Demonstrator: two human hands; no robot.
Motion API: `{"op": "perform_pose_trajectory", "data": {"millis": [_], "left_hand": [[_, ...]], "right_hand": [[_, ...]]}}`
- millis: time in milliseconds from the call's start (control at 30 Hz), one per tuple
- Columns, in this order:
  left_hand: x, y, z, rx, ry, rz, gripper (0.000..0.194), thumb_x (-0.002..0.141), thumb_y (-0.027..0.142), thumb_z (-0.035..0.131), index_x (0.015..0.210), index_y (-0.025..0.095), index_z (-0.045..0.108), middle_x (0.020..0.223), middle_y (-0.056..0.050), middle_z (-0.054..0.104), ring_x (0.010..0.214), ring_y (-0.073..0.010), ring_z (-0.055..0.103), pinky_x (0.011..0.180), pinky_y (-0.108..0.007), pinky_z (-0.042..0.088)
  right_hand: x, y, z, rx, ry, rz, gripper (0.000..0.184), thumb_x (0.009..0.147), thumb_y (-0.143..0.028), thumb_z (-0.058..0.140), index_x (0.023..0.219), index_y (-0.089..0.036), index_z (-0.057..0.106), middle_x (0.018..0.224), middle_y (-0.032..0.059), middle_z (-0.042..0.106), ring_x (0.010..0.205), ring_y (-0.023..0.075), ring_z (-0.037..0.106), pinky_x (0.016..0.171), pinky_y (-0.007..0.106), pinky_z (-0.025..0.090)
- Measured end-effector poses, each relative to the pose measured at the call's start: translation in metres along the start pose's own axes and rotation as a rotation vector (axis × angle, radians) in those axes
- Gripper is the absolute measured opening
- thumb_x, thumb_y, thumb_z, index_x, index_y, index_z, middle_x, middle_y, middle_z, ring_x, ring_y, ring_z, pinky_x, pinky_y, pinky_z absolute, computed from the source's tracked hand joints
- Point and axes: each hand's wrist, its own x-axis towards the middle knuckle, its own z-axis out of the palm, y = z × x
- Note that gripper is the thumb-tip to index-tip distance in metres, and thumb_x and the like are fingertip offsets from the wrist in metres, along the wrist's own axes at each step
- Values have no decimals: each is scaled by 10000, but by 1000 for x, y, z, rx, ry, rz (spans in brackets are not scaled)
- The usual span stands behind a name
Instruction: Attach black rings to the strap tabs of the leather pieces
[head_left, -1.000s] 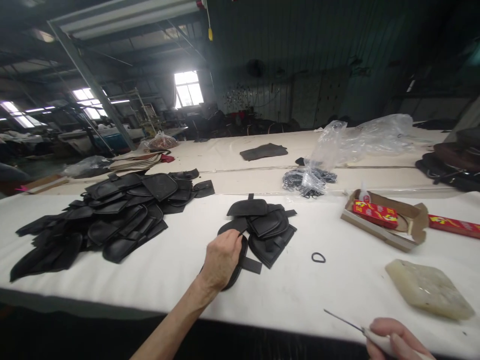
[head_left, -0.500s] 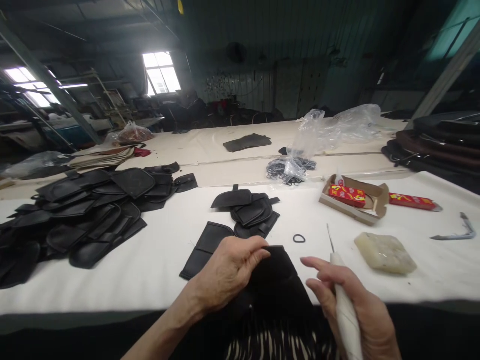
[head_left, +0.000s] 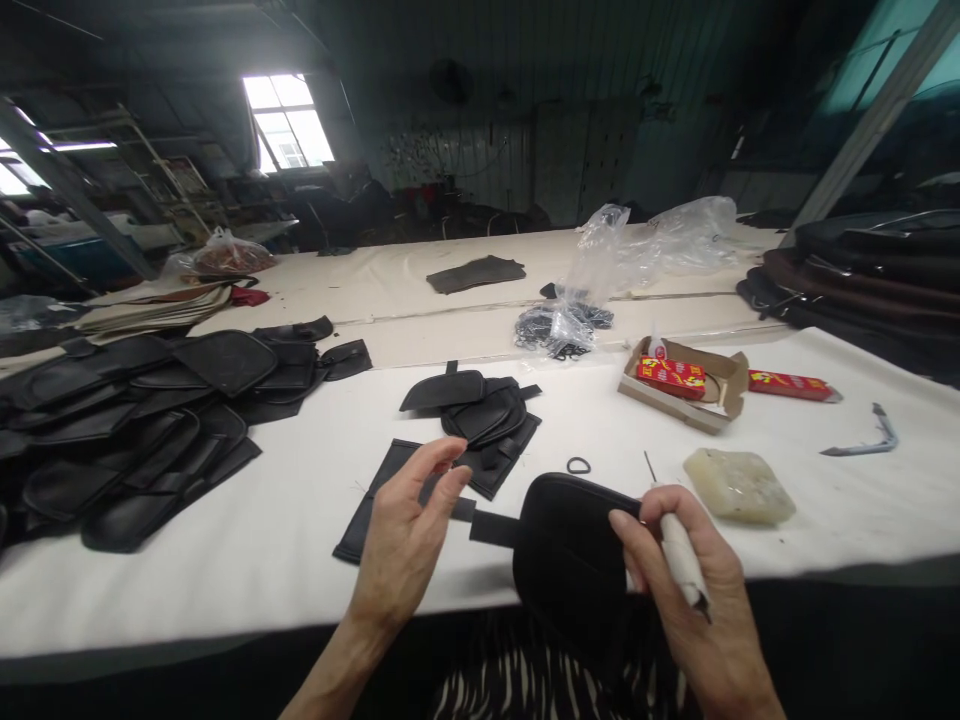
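Note:
My right hand (head_left: 709, 590) pinches the edge of a black leather piece (head_left: 562, 550) between thumb and finger. An awl (head_left: 681, 555) with a white wrapped handle lies in the same hand, its thin tip pointing up and away. The piece has a rounded end, and a short strap sticks out from it to the left. My left hand (head_left: 401, 525) is beside the strap, thumb and fingers apart, with nothing in it. Beyond the piece, a black D-ring (head_left: 579, 465) lies on the white cloth. A flat black piece (head_left: 367, 510) is partly hidden behind my left hand.
A large heap of black pieces (head_left: 150, 410) covers the left side, with a smaller pile (head_left: 484, 405) at centre. To the right are a cardboard box (head_left: 675, 405) with red packets, a yellowish block (head_left: 739, 485) and a bent metal tool (head_left: 870, 440). A clear bag (head_left: 562, 325) lies beyond.
My left hand has let go of the black leather piece and moved left. My right hand has taken hold of the piece, which is turned so its strap points left.

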Motion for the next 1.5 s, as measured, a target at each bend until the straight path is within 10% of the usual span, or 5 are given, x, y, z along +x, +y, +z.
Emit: {"op": "perform_pose_trajectory", "data": {"millis": [200,667,1000,1233,1500], "left_hand": [[-47,-36,20,-137,-84,-377,401,819,470,524,1105,216,646,1291,-65,555,1249,-259,432,1068,-414,305],[-40,-22,54,-638,1,-421,331,793,350,627,1106,241,627,1009,3,695,1081,-190,561,904,-249,442],[-8,2,37,0,-344,-58,224,823,197,506,604,192,553,686,-2,586,730,-190,563,714,-314,452],[-24,-29,85,434,-46,327,233,810,54,443,737,167,633,972,-82,656,987,-278,515,848,-440,412],[-18,-25,80,105,-230,-50,229,821,206,483,616,176,581,618,-7,567,606,-152,517,585,-255,374]], "right_hand": [[4,14,-2,219,82,59,268,797,-398,637,794,-230,428,481,-87,393,439,88,381,443,190,328],[-11,18,1,186,-40,153,278,836,-458,564,785,-226,420,490,-85,368,465,101,363,477,213,314],[54,44,-6,-772,-69,-501,90,906,-222,422,838,-206,479,685,-6,549,560,135,485,542,232,359],[77,54,8,-998,-249,-778,176,813,-54,452,828,-186,569,706,36,577,677,192,499,633,271,338],[85,60,11,-1110,-363,-902,176,846,-60,472,771,-181,575,732,62,575,690,202,490,632,279,316]]}}
